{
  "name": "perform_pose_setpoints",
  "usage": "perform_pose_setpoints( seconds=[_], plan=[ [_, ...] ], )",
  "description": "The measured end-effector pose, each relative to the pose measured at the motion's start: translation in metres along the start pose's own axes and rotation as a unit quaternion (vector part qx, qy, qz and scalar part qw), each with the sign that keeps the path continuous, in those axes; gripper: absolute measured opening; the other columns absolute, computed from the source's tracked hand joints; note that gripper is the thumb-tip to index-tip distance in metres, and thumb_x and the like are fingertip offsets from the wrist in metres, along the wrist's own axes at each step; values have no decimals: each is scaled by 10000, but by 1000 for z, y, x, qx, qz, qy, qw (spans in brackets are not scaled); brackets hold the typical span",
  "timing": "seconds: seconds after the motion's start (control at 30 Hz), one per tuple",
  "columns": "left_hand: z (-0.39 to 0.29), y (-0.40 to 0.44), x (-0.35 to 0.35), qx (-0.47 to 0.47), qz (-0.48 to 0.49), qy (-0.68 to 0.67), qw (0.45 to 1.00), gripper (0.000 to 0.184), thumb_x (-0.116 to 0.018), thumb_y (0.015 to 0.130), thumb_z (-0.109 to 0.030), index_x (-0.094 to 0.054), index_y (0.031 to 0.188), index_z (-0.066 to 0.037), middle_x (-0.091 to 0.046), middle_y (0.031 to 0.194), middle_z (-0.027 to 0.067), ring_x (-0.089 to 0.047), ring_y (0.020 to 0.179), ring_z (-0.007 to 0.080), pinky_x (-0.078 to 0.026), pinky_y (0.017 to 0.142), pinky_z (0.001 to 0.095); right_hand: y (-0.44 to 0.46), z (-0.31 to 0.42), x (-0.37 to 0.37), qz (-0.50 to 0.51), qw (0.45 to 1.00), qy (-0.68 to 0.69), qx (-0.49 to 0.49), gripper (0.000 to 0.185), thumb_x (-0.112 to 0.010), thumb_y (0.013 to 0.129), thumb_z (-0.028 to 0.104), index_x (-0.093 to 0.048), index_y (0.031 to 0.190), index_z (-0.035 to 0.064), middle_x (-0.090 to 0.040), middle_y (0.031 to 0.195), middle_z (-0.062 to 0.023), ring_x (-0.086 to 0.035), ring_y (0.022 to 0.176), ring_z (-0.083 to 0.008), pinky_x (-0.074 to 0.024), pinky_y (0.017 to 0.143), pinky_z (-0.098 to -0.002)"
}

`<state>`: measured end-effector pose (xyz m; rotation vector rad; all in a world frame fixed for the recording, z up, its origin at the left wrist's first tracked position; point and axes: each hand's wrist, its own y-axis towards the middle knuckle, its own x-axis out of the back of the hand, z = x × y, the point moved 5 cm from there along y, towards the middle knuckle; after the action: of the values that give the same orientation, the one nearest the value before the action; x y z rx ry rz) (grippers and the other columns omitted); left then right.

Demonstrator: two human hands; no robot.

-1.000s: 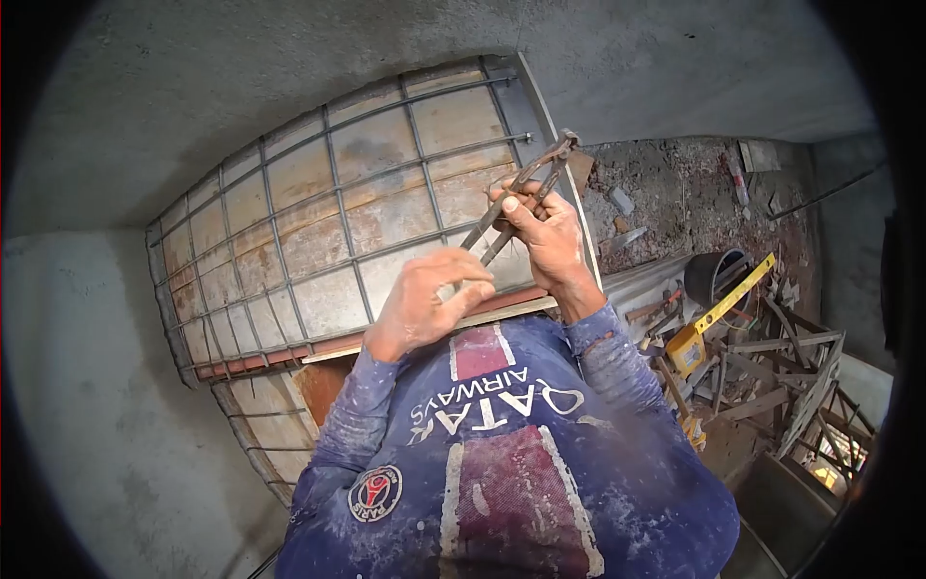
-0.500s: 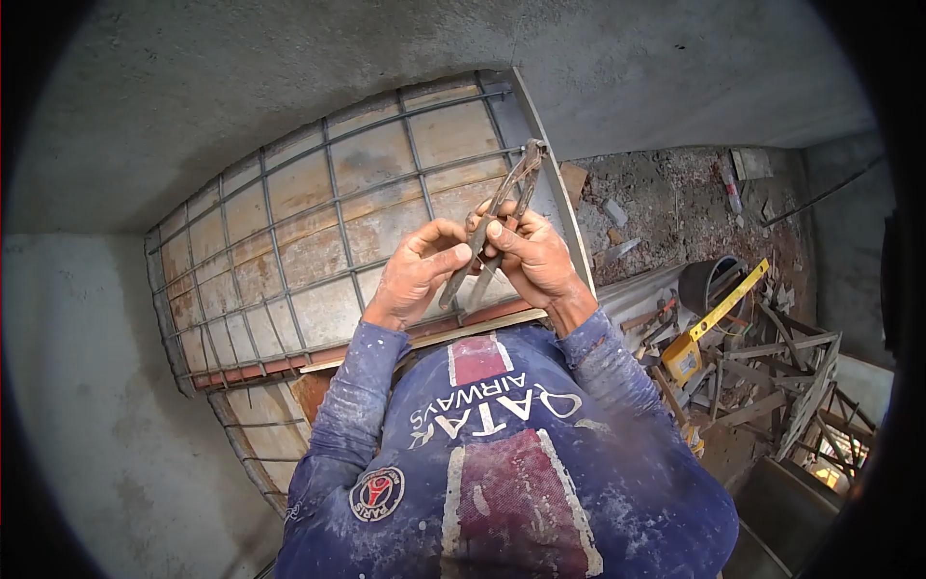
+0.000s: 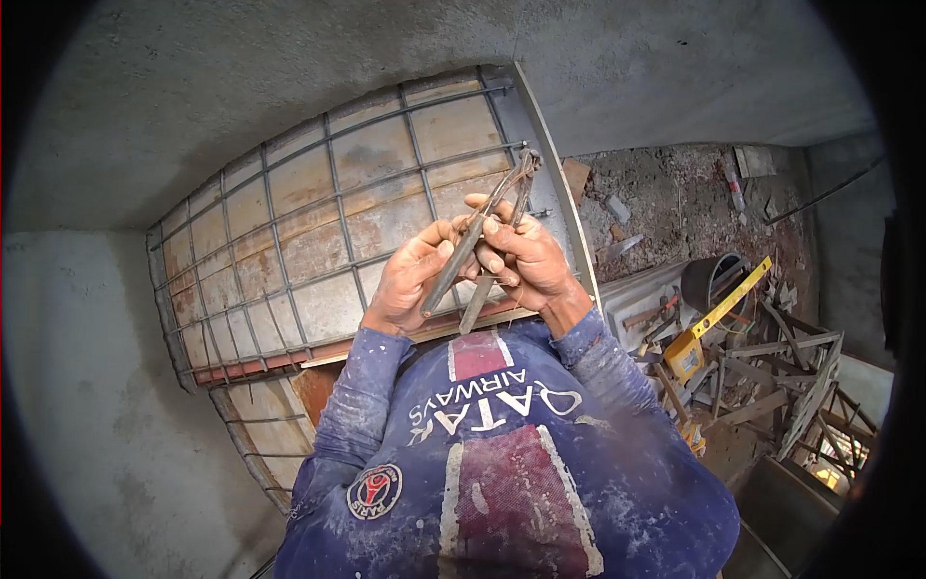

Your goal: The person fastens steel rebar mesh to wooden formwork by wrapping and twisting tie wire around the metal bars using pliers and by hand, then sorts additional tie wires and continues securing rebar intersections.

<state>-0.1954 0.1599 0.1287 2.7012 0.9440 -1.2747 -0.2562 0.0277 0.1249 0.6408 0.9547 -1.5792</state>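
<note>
Rusty long-handled pincers (image 3: 506, 183) point up and away between my two hands, their handles spread apart. My left hand (image 3: 417, 275) has its thumb and fingers closed at the left handle. My right hand (image 3: 532, 256) is wrapped round the pincers near the top of the handles, with thin wire showing by its fingers. Beneath and beyond both hands lies a grid of steel bars (image 3: 340, 193) over stained boards (image 3: 313, 241).
A wooden edge board (image 3: 555, 159) bounds the grid on the right. Further right are a yellow spirit level (image 3: 730, 301), a black bucket (image 3: 709, 280), a hammer (image 3: 654, 313), rubble (image 3: 666, 198) and piled timber frames (image 3: 781, 372). Concrete walls stand around.
My left hand has come up from below onto the left handle. The pincers have moved left and nearer my body, and their handles are spread wider than half a second ago.
</note>
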Motion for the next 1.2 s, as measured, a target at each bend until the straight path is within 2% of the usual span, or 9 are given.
perform_pose_setpoints(
  seconds=[0.13,0.3,0.4,0.53,0.57,0.67,0.9,1.07,1.2],
  plan=[
    [-2,0,4,-29,58,-72,995,186,-578,1045,-229,-583,1091,-49,-606,817,17,-549,710,101,-481,723,273,2,8,-5,-41,998,-29,24,386,-613,1011,100,-526,1366,-22,-689,1110,-127,-516,577,-43,-361,402,-153],
    [-24,-14,11,-72,-129,328,933,177,-629,1021,-225,-633,998,-50,-509,698,-46,-410,570,48,-341,531,229,3,17,-3,-54,979,-195,3,335,-594,1012,90,-549,1313,-51,-722,1071,-141,-478,525,-23,-340,399,-151],
    [-31,-14,35,-66,-129,150,978,194,-632,1019,-230,-653,963,-46,-519,717,-51,-422,591,33,-333,527,217,1,24,1,-82,990,-116,-7,282,-589,1016,136,-598,1231,-46,-745,991,-165,-466,504,-6,-322,432,-146],
    [-60,-33,54,-241,-252,450,822,218,-624,1026,-242,-660,918,-56,-514,685,-66,-423,589,13,-315,511,218,5,43,9,-30,890,-454,13,288,-620,987,190,-674,1151,-40,-760,948,-128,-508,553,-78,-416,523,-254],
    [-74,-37,60,-279,-269,426,818,201,-615,1032,-232,-649,918,-70,-477,655,-84,-382,574,-2,-290,494,218,9,49,3,8,780,-623,58,308,-621,991,235,-700,1124,-31,-763,947,-116,-505,578,-90,-419,552,-287],
    [-79,-47,64,-244,-256,303,885,164,-586,1049,-211,-613,947,-86,-393,642,-104,-280,507,10,-216,448,222,8,41,3,75,697,-712,-33,344,-613,989,345,-738,1091,41,-686,786,-92,-483,657,-174,-413,650,-382],
    [-79,-72,88,-289,-316,141,893,166,-608,1039,-244,-597,971,-93,-350,624,-105,-266,489,11,-199,429,221,48,-4,16,101,702,-664,-238,408,-583,1014,354,-610,1256,27,-688,984,-156,-627,930,-295,-476,850,-421],
    [-58,-75,87,-265,-308,98,909,194,-596,1047,-254,-575,978,-74,-342,641,-98,-264,504,11,-199,446,226,85,-74,31,175,699,-688,-89,398,-541,1026,351,-550,1239,15,-677,1070,-221,-637,1063,-385,-471,936,-482],
    [-46,-81,90,-273,-299,2,914,194,-582,1055,-249,-568,978,-72,-349,658,-95,-255,507,13,-195,450,219,89,-112,18,201,566,-794,-95,365,-562,1007,313,-586,1186,-4,-671,1029,-303,-649,1005,-463,-502,887,-523]
  ],
)
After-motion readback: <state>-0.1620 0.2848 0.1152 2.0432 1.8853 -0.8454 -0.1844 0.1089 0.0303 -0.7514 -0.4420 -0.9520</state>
